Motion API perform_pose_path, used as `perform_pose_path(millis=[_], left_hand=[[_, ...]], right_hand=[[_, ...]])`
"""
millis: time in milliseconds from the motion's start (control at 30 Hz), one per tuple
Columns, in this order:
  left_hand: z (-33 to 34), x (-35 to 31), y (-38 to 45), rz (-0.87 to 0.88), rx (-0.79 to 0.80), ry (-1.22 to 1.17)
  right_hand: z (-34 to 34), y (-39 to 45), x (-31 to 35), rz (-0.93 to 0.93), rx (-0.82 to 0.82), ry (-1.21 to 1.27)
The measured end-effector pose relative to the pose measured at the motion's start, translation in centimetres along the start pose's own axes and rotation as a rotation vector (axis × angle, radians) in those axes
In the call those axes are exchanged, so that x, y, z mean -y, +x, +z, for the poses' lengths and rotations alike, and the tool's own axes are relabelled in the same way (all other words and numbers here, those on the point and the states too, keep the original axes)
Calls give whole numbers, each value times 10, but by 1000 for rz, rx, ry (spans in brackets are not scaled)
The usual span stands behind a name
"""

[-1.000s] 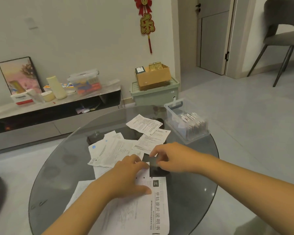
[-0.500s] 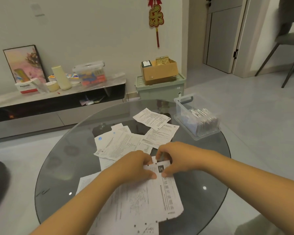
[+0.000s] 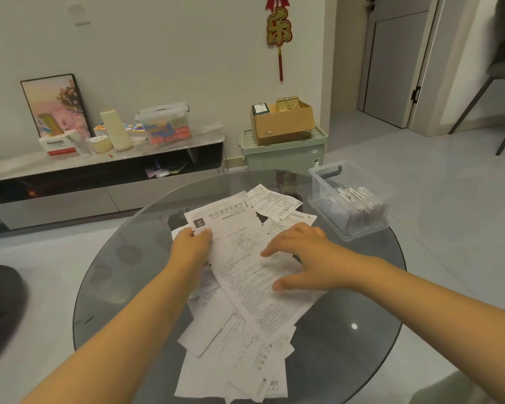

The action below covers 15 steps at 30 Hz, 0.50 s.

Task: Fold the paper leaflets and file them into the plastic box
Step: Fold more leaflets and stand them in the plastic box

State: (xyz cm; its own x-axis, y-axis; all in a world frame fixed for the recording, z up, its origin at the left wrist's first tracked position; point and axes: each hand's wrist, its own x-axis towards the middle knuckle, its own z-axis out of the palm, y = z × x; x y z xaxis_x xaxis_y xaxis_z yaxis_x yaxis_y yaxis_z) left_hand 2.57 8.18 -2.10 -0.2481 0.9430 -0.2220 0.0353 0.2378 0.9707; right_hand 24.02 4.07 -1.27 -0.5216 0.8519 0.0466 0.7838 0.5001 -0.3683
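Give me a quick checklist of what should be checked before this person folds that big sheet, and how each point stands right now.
1. Sheet held: ok. The left hand pinches the top leaflet at its left edge near the logo.
2. Sheet steadied: ok. The right hand lies on it with fingers spread flat.
3. Sheet fully opened out: ok, it shows as one long unfolded page.
4. Flat base under it: not ok. It lies askew on the other loose leaflets, not on bare glass table.
5. Plastic box within reach: probably ok, it stands at the table's right edge.
6. Room left in the box: cannot tell, folded papers already stand in it.
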Motion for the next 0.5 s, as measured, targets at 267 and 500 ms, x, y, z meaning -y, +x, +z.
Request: perform_pose_path(millis=[267, 500], left_hand=[[0, 10, -3, 31, 103, 345], [-6, 14, -41, 398, 397, 1092]], right_hand=[[3, -8, -16, 111, 350, 55], [-5, -17, -9, 20, 318, 37]])
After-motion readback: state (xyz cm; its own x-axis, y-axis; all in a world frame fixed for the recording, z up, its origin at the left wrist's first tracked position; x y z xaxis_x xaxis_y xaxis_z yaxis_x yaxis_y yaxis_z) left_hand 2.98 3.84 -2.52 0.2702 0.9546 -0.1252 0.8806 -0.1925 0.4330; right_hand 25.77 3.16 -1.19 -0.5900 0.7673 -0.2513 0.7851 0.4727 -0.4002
